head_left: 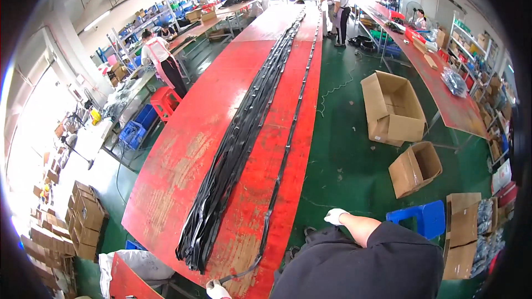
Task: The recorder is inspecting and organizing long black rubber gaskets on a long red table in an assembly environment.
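A long red desk (183,160) runs away from me toward the far end of the workshop, and down its middle lies a thick bundle of black straps (233,149), its near end just short of the desk's near edge. Beside it, toward the right edge, a single black strap (285,149) lies stretched out alone. It looks light, limp and a little slick, so I judge it will sag and snake unless taken near its end. My left hand (216,289), gloved white, sits at the near edge with its fingers clenched on that single strap's near end. My right hand (335,216), also gloved, hangs off the desk's right edge over the green floor; whether its fingers are curled or loose I cannot tell. On the floor to the right, two open cardboard boxes (393,108) show nothing inside, and a blue stool (424,218) stands near them.
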`<state>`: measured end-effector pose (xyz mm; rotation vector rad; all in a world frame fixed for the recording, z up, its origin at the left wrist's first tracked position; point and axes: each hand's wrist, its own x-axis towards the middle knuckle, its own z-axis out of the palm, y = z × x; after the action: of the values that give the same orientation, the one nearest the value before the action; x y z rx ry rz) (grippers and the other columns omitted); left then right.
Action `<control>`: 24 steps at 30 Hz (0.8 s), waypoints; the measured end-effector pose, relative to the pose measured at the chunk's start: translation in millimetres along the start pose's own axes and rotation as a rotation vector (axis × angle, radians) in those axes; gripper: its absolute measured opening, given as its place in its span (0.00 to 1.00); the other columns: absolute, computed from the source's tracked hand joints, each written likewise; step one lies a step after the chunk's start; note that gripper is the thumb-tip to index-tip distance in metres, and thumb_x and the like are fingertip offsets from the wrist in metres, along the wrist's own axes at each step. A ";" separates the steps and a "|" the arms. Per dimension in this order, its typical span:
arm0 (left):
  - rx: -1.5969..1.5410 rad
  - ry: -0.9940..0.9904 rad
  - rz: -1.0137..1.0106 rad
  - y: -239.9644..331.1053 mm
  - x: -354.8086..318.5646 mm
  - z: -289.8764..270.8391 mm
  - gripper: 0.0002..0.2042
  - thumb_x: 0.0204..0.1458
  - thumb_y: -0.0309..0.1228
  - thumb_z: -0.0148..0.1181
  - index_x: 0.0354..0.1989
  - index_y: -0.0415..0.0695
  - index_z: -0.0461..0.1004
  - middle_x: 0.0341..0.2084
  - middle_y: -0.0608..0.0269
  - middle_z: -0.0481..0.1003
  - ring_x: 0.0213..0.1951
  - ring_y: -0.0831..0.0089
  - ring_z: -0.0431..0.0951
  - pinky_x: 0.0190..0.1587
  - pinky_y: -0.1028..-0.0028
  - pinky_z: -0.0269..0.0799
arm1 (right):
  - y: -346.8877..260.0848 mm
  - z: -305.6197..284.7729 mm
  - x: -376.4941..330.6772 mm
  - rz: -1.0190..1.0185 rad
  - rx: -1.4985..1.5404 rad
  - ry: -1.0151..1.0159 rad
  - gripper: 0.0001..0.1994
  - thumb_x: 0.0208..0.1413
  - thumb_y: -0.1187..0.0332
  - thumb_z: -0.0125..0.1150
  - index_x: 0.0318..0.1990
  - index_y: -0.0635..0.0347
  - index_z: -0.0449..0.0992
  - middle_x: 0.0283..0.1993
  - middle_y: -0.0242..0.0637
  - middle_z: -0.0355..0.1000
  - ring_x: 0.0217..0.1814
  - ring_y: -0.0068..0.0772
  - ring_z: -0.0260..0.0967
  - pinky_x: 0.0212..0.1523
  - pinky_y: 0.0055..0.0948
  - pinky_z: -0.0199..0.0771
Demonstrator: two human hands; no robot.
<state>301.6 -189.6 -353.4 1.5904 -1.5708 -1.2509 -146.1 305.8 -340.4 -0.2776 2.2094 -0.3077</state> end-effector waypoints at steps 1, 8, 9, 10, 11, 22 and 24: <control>-0.041 0.011 0.025 3.9 5.1 -2.6 0.03 0.63 0.23 0.59 0.36 0.40 0.76 0.27 0.68 0.75 0.25 0.78 0.70 0.25 0.74 0.67 | 1.8 -1.9 -3.3 0.012 0.016 0.004 0.24 0.64 0.50 0.58 0.58 0.56 0.83 0.59 0.46 0.81 0.64 0.49 0.76 0.64 0.46 0.73; -0.348 0.063 0.089 100.9 26.2 -37.5 0.03 0.63 0.26 0.59 0.35 0.48 0.75 0.21 0.74 0.68 0.16 0.82 0.61 0.18 0.76 0.55 | 3.5 -20.8 2.8 0.016 0.034 0.019 0.21 0.64 0.51 0.58 0.52 0.56 0.85 0.44 0.43 0.84 0.44 0.43 0.82 0.48 0.44 0.79; -0.356 0.046 0.115 127.5 25.2 -33.7 0.04 0.64 0.27 0.59 0.36 0.48 0.76 0.20 0.74 0.68 0.16 0.83 0.61 0.18 0.77 0.54 | 7.6 -25.2 0.8 0.045 0.061 0.026 0.21 0.63 0.51 0.58 0.51 0.56 0.85 0.44 0.44 0.84 0.44 0.45 0.82 0.49 0.45 0.79; -0.364 0.028 0.140 156.0 23.4 -32.0 0.04 0.65 0.27 0.59 0.36 0.48 0.76 0.19 0.75 0.67 0.15 0.83 0.60 0.17 0.77 0.53 | 12.2 -29.9 -1.6 0.075 0.089 0.034 0.21 0.63 0.51 0.58 0.50 0.57 0.86 0.45 0.45 0.84 0.45 0.46 0.83 0.50 0.45 0.79; -0.389 0.043 0.151 177.2 23.2 -46.4 0.03 0.66 0.28 0.60 0.37 0.48 0.76 0.20 0.74 0.68 0.15 0.84 0.61 0.17 0.79 0.53 | 1.7 -34.7 0.1 0.045 0.069 0.048 0.20 0.64 0.51 0.58 0.49 0.56 0.85 0.42 0.43 0.84 0.41 0.43 0.81 0.46 0.44 0.79; -0.497 0.280 0.365 302.1 24.8 -136.5 0.04 0.67 0.33 0.64 0.39 0.49 0.78 0.19 0.78 0.67 0.17 0.87 0.60 0.19 0.80 0.53 | -70.5 -47.9 12.8 -0.104 -0.041 0.056 0.22 0.64 0.51 0.57 0.56 0.53 0.84 0.43 0.39 0.83 0.41 0.39 0.80 0.46 0.42 0.78; -0.474 0.299 0.388 281.7 57.7 -159.5 0.05 0.66 0.34 0.65 0.44 0.48 0.80 0.26 0.76 0.73 0.23 0.85 0.65 0.25 0.78 0.58 | -76.5 -47.4 17.4 -0.130 -0.094 0.065 0.23 0.64 0.51 0.57 0.59 0.52 0.83 0.47 0.42 0.84 0.47 0.43 0.82 0.51 0.43 0.79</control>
<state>315.1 -319.9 -51.8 1.0523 -1.2055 -1.0180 -187.2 234.0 -300.8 -0.4695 2.2779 -0.2869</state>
